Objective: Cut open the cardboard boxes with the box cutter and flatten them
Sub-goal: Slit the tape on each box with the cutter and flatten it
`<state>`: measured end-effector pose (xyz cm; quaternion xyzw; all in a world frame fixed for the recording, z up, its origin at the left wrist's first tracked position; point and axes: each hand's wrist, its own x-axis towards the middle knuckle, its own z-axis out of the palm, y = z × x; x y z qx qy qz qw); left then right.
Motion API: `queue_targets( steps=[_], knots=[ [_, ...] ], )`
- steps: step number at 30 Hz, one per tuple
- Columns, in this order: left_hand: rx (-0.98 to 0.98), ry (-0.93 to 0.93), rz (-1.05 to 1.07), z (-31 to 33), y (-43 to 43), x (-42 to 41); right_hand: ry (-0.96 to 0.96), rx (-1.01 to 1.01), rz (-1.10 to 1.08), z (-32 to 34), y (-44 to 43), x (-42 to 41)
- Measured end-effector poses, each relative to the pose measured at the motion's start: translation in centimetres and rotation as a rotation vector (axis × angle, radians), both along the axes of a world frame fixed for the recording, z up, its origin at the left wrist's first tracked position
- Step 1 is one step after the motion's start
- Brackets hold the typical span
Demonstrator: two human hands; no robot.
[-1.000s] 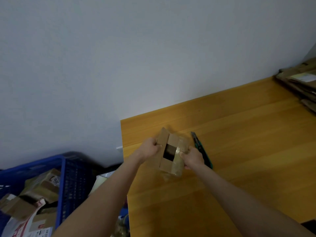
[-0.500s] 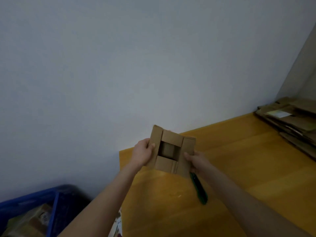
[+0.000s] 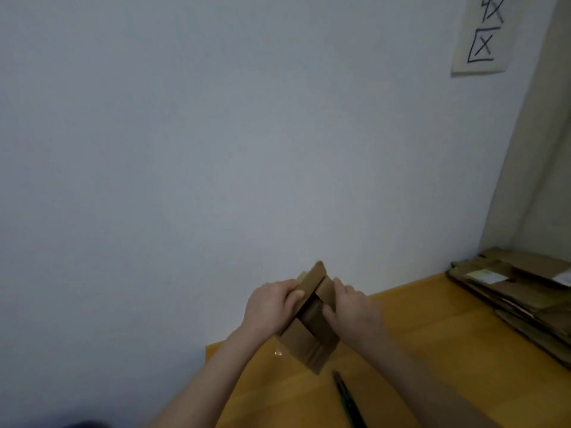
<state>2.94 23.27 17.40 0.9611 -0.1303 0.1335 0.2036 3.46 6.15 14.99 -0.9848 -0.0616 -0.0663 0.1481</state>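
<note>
High on the white wall (image 3: 216, 149), a paper sign (image 3: 481, 35) reads "区". Over the wooden counter (image 3: 432, 322), left hand (image 3: 272, 307) and right hand (image 3: 352, 310) grip a cardboard box (image 3: 309, 347).

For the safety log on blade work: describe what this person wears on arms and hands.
Nothing protective shows. The left grip and right grip, both plain hands, are bare: no gloves, and no ring is visible. The left forearm and right forearm are bare down to the picture's lower edge, with no sleeve, watch or wristband in view.
</note>
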Motion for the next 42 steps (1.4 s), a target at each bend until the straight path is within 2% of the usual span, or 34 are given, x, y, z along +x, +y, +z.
queue_targets(
  steps=[2,4,6,9,11,13,15,19,21,23,26,29,31,33,35,37,39,41,42],
  knots=[
    [-0.001,0.014,-0.007,0.8,0.5,0.2,-0.011,0.059,0.017,0.3,-0.4,0.1],
    [0.005,0.039,-0.006,0.9,1.2,0.2,0.006,0.203,0.011,0.1,-0.8,0.1],
    [-0.069,0.018,0.070,0.4,1.9,0.0,0.016,0.325,-0.001,-0.6,-0.9,-0.2],
    [-0.368,-0.035,0.331,-1.7,2.2,-0.8,-0.012,0.262,-0.055,-1.7,-0.3,-0.7],
    [-0.711,0.151,0.455,-3.5,1.5,-1.4,-0.020,0.256,-0.103,-2.1,0.2,-1.0],
    [-0.898,0.335,0.474,-5.5,0.5,-2.0,-0.021,0.283,-0.101,-2.2,0.5,-1.4],
    [-0.880,0.385,0.473,-6.6,0.1,-2.2,-0.029,0.281,-0.047,-2.5,0.8,-2.0],
    [-0.578,0.347,0.584,-7.4,1.5,-1.7,-0.016,0.386,0.097,-3.3,0.5,-3.5],
    [-0.582,0.387,0.543,-7.4,2.1,-2.1,-0.006,0.463,0.096,-3.9,0.1,-3.6],
    [-0.691,0.418,0.410,-7.2,2.6,-2.9,0.010,0.573,0.027,-4.6,-0.8,-3.4],
    [-1.001,0.569,0.249,-6.7,4.1,-3.4,0.079,0.816,-0.087,-5.2,-2.8,-3.4],
    [-1.360,0.749,0.074,-7.2,5.5,-3.3,0.135,1.030,-0.076,-5.3,-3.7,-4.1],
    [-1.467,0.831,0.034,-6.7,5.6,-3.2,0.130,1.084,-0.044,-5.7,-3.7,-4.4],
    [-1.488,0.885,0.103,-6.3,5.9,-2.7,0.115,1.134,0.012,-6.1,-3.7,-4.7],
    [-1.337,0.909,0.141,-6.2,6.2,-2.4,0.125,1.165,0.098,-6.2,-3.8,-4.9],
    [-1.184,0.875,0.148,-6.4,6.1,-2.6,0.153,1.066,0.216,-6.1,-4.0,-5.0],
    [-1.164,0.792,0.172,-6.9,6.2,-2.9,0.264,0.928,0.282,-6.2,-4.3,-4.8],
    [-1.180,0.699,0.149,-7.4,6.4,-3.1,0.369,0.826,0.238,-6.7,-5.0,-4.2],
    [-1.122,0.653,0.123,-7.5,6.5,-3.3,0.406,0.852,0.160,-6.8,-5.3,-4.0]
  ],
)
